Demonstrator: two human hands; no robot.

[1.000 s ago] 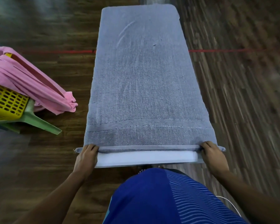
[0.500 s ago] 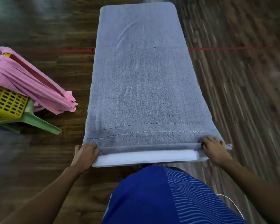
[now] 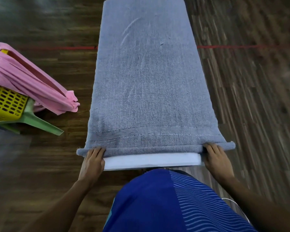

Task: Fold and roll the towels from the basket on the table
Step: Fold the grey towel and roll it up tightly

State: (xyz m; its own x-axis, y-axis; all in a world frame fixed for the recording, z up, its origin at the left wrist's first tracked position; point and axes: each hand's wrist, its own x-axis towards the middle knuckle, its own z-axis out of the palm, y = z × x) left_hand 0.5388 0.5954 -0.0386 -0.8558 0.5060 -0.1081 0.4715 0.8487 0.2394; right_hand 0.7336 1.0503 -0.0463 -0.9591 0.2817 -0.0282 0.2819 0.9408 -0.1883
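A grey towel (image 3: 147, 81), folded into a long strip, lies along a narrow white table (image 3: 151, 160) that runs away from me. Its near end is turned over into a thin roll across the table's width. My left hand (image 3: 92, 162) grips the left end of that roll, fingertips curled onto it. At the right end, my right hand (image 3: 217, 160) holds the roll the same way. A pink towel (image 3: 29, 81) hangs out of the yellow basket (image 3: 5, 104) at the left.
The basket sits on a green plastic stool (image 3: 40, 123) left of the table. Dark wooden floor (image 3: 249, 97) surrounds the table, with a red line (image 3: 233, 46) across it. My blue shirt (image 3: 166, 198) fills the bottom middle.
The towel's flat near hem has been turned over into a thin roll. Both hands shifted slightly forwards with it, and the view has tilted a little.
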